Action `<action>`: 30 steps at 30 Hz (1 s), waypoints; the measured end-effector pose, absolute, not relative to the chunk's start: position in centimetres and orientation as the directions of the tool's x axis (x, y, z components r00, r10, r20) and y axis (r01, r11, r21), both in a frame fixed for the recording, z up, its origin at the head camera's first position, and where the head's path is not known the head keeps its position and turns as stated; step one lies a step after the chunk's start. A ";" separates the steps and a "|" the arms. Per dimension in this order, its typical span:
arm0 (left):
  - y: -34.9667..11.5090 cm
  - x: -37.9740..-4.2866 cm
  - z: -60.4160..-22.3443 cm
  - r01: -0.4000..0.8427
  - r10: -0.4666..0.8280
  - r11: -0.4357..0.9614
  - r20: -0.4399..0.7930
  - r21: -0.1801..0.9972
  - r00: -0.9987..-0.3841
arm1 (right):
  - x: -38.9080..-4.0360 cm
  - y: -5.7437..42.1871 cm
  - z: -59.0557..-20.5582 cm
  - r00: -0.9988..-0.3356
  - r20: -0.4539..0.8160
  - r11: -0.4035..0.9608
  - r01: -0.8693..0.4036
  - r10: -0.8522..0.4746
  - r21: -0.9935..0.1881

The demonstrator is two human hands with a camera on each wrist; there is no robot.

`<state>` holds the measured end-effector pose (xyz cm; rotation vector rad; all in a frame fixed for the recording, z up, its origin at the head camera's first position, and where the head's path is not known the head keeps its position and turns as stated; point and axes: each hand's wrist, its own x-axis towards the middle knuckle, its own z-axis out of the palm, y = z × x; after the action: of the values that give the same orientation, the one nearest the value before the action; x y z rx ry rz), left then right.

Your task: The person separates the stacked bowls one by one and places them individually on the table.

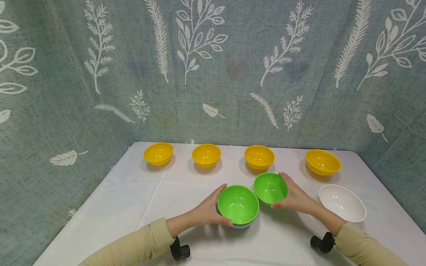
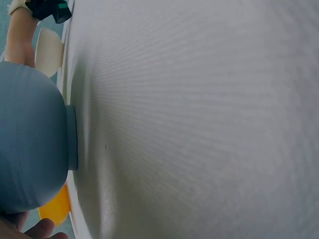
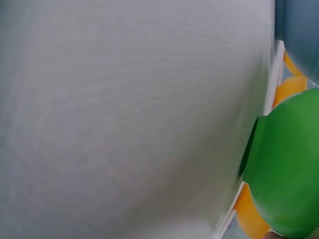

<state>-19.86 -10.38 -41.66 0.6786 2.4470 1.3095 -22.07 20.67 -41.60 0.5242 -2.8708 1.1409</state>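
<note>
In the head view my left hand (image 1: 210, 210) grips a green bowl (image 1: 239, 204) nested in a blue-grey bowl (image 2: 32, 137), thumb at the near side and fingers round the far left. The blue-grey bowl's outer wall and foot show in the left wrist view; from above, the green one covers most of it. To the right, my right hand (image 1: 297, 195) holds a second green bowl (image 1: 269, 187) by its right side, thumb in front and fingers behind. That bowl tilts slightly, close over the white cloth in the right wrist view (image 3: 286, 164).
A row of several yellow bowls (image 1: 206, 155) stands along the table's back edge. The white bowl (image 1: 342, 203) sits at the right, beside my right forearm. Behind the white-covered table (image 1: 139, 207) hangs a leaf-patterned curtain (image 1: 233, 111).
</note>
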 end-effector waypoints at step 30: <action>-11.9 -19.5 -42.1 0.238 0.422 0.573 -0.033 0.784 -0.906 | -21.7 20.1 -41.8 -0.877 0.106 0.607 -0.407 -0.469 -0.683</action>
<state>-19.51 -11.93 -42.09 0.5517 2.5882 1.2426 -21.69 20.13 -41.84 0.7898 -2.8902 1.1936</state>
